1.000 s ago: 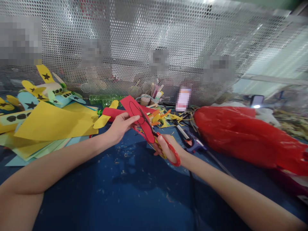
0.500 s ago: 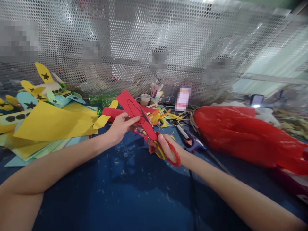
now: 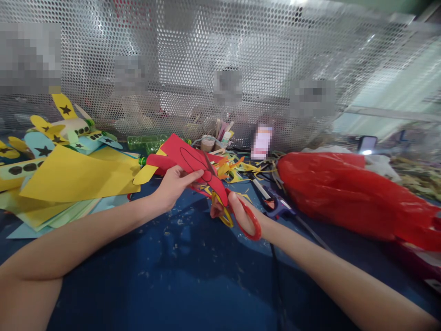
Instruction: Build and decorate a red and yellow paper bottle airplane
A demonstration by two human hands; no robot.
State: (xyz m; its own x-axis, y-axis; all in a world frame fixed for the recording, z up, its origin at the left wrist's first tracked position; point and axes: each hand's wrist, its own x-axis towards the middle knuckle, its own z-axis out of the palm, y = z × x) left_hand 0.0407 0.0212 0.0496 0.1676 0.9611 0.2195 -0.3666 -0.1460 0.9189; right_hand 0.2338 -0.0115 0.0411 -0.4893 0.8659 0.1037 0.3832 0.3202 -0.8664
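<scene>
Pinched between the thumb and fingers of my left hand [image 3: 177, 184] is a piece of red paper [image 3: 184, 154] with a rounded outline drawn on it in dark line. My right hand [image 3: 237, 211] grips a pair of scissors [image 3: 255, 225] with one red and one yellow handle loop. The blades lie along the red paper's right side, partly hidden by it. Behind my left hand lies a red-wrapped bottle [image 3: 160, 162] with a green cap and a yellow paper wing [image 3: 144, 174]. Beyond the paper is a heap of yellow and orange paper scraps [image 3: 234, 168].
Coloured paper sheets [image 3: 82, 174] and finished paper planes [image 3: 74, 128] lie at the left. A glue gun [image 3: 279, 207] and a large red plastic bag [image 3: 330, 193] are on the right. A phone [image 3: 262, 141] leans by the perforated metal screen [image 3: 193, 59] at the back.
The red paper has tilted and dipped slightly in my left hand. The yellow scissor loop has swung a little left and the red loop a little right, spreading the handles wider.
</scene>
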